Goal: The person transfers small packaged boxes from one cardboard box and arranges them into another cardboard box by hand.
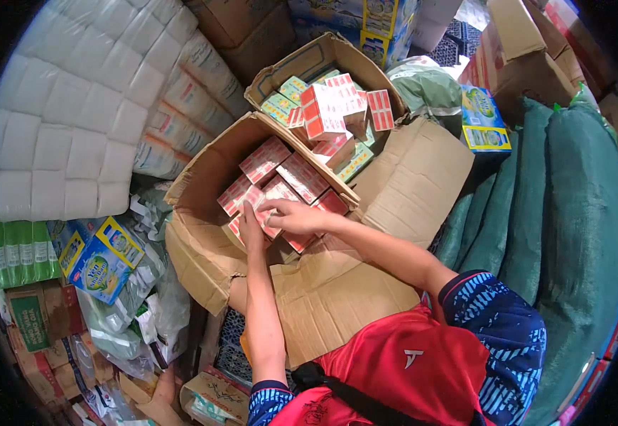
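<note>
Head view: left hand (252,228) and right hand (296,216) at packs (266,160) inside carton (206,162); I can't tell grip. Bumping its wall could topple the loose stack (322,113) behind.

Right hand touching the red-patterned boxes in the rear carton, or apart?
Apart. In the head view the right hand is over the front carton; that carton's far wall separates it from the rear carton's red-patterned boxes.

small boxes (300,177): red-white blocks
far bottom boxes (278,107): green, yellow
shirt body (408,355): red
sleeves (497,334): navy, light-blue dashes
right sacks (586,199): dark green
near carton (344,302): brown
</note>
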Available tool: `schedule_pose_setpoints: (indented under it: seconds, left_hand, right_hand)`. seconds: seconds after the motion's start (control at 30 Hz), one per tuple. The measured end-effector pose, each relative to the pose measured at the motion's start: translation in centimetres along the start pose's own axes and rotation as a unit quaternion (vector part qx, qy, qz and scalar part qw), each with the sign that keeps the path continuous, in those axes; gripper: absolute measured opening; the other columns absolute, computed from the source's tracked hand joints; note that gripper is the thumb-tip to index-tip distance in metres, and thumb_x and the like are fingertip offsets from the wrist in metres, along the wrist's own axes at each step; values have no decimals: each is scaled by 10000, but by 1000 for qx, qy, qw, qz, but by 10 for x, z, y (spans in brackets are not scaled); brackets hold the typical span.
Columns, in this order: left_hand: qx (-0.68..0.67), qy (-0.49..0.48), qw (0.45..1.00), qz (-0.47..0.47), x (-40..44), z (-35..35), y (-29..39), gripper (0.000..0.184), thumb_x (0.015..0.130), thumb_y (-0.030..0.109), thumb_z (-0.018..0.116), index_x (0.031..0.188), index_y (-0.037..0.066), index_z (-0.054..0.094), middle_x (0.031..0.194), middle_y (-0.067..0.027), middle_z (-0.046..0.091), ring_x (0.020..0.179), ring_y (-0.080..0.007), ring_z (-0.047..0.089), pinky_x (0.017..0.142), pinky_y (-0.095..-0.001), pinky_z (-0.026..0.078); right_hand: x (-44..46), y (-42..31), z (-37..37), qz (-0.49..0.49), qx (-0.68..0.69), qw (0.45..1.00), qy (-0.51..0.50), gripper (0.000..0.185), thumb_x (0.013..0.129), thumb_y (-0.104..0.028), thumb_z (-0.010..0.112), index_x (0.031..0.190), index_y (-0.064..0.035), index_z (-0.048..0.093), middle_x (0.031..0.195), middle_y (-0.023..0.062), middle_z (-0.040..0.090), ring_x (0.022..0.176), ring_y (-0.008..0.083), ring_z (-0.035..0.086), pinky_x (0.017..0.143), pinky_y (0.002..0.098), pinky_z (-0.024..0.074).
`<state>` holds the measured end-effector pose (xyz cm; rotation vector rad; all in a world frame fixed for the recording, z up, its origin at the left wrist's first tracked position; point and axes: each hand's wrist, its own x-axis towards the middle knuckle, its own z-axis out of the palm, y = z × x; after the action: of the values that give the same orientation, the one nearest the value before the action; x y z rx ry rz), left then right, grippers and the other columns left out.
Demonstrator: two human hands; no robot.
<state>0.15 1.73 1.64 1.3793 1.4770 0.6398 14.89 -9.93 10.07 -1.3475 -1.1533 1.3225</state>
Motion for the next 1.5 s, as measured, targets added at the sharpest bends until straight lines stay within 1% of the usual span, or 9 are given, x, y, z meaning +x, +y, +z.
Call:
schedule_pose_setpoints:
  seconds: [0.07, 0.2, 0.4, 0.5, 0.7, 0.93, 1.1, 1.4, 1.5]
  left_hand:
    - [48, -1, 990, 132, 15, -1, -30, 583, 945, 511, 555, 1028, -53, 678, 919, -163, 691, 789, -244, 632, 750, -376, 482]
    - [164, 51, 979, 112, -14, -4, 8, 513, 937, 475, 586, 1018, -18, 705, 887, -160, 701, 813, -233, 640, 768, -377, 484]
    - [-19, -93, 994, 56, -3, 0, -9, 503, 935, 362, 646, 1255, -23, 596, 1017, -116, 698, 1005, -185, 645, 859, -301, 496]
    - [-193, -172, 966, -20, 17, 1, -31, 703, 926, 280, 660, 1477, -9, 331, 1074, -139, 652, 930, -147, 640, 741, -271, 518]
    - [99, -144, 983, 58, -10, 6, -6, 640, 845, 380, 754, 1255, -69, 554, 922, -83, 654, 758, -128, 624, 648, -262, 520]
    - [133, -56, 986, 86, -32, -1, 25, 458, 850, 355, 747, 1113, -9, 659, 856, -67, 677, 757, -107, 640, 504, -285, 527]
    - [158, -9, 978, 139, -20, 10, 0, 407, 871, 339, 720, 1012, -40, 675, 871, -141, 699, 744, -193, 657, 716, -350, 524]
    - [23, -167, 983, 70, -16, 11, -9, 356, 946, 327, 641, 1124, 19, 658, 874, -76, 687, 763, -135, 642, 695, -279, 509]
    - [73, -123, 982, 123, -13, 9, -12, 336, 971, 335, 594, 1080, 29, 682, 852, -75, 703, 743, -116, 642, 667, -273, 505]
  right_hand:
    - [-24, -63, -21, 87, 92, 991, -44, 512, 955, -314, 558, 1378, -30, 506, 1337, 161, 542, 1230, 230, 518, 1040, 358, 414]
    - [-24, -65, -46, -70, 111, 991, 13, 446, 979, -267, 552, 1361, -41, 514, 1277, 94, 583, 1158, 171, 567, 982, 336, 465]
    - [-25, -48, -115, -141, 454, 851, 222, 388, 969, -196, 519, 1310, -8, 510, 1222, 114, 583, 1020, 227, 630, 913, 362, 531]
    - [-20, -5, -144, -98, 402, 824, 387, 437, 971, -241, 543, 1346, -28, 474, 1170, 83, 579, 1063, 194, 571, 910, 343, 507]
    - [-12, 62, -161, 15, 348, 835, 425, 535, 932, -307, 628, 1372, -51, 463, 1133, 66, 598, 1008, 155, 564, 824, 316, 474]
    - [5, 98, -151, -42, 218, 866, 448, 589, 952, -303, 649, 1413, -26, 407, 1093, 60, 626, 782, 71, 577, 667, 255, 522]
    - [-6, 79, -144, -22, 266, 888, 374, 663, 938, -359, 668, 1411, -1, 370, 1080, 70, 624, 716, 80, 569, 650, 248, 516]
    - [-10, 48, -124, -109, 230, 893, 372, 997, 892, -265, 743, 1561, -100, 22, 1036, 92, 650, 644, 100, 587, 583, 256, 523]
    - [-3, 79, -134, -128, 68, 918, 370, 713, 882, -290, 746, 1494, -153, 407, 1353, 196, 496, 1065, 140, 604, 817, 210, 467]
